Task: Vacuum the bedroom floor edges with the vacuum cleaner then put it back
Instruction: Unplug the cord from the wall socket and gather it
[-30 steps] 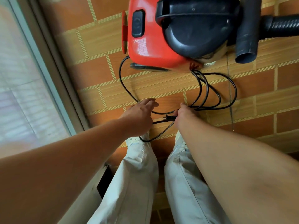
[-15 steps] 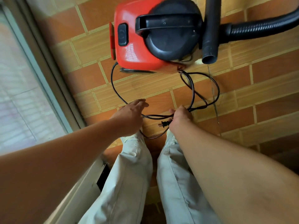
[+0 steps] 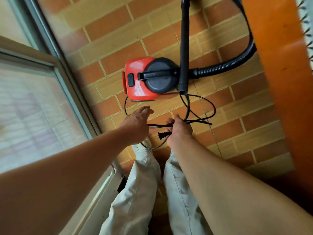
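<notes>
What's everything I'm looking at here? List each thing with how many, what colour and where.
vacuum cleaner: one, red body with black lid, on the floor mid-picture
hose: one, black, ribbed, curving off to the vacuum's right
tube: one, black, rigid, running from the lid to the top edge
power cord: one, black, looped on the floor, strands between the hands
plug: one, black, beside the right hand
floor: orange and tan brick-pattern tiles
window frame: one, grey, left
orange panel: one, right edge, unclear what
trousers: pale, bottom centre
shoe: one visible, white
left hand: fingers straight, at the cord
right hand: grips the bundled cord
</notes>
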`<action>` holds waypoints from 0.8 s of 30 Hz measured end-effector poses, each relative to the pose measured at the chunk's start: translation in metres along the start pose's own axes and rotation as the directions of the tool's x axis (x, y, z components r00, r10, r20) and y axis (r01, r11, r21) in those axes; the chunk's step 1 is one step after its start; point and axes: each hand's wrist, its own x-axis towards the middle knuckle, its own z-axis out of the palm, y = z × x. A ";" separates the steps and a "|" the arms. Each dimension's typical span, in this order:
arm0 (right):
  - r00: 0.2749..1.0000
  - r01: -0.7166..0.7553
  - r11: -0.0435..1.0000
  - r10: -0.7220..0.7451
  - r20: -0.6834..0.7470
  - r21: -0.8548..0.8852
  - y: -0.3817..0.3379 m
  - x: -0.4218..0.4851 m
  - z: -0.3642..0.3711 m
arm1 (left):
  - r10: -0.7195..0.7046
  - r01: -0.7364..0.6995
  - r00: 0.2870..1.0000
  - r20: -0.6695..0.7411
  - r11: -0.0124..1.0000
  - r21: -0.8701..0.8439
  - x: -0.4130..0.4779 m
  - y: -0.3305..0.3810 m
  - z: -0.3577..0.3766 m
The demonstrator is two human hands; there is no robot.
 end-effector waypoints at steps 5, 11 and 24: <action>0.998 -0.022 0.999 0.020 0.055 0.037 -0.008 -0.034 0.023 | 0.023 -0.022 0.995 -0.098 1.000 0.012 0.005 0.001 -0.047; 0.994 -0.015 0.991 0.000 0.110 0.136 -0.019 -0.036 0.071 | 0.054 -0.048 0.997 -0.060 0.995 0.088 0.027 -0.012 -0.092; 0.996 -0.013 0.973 -0.007 0.085 0.231 -0.046 -0.014 0.118 | 0.159 -0.172 0.983 0.090 0.971 0.163 0.077 -0.020 -0.119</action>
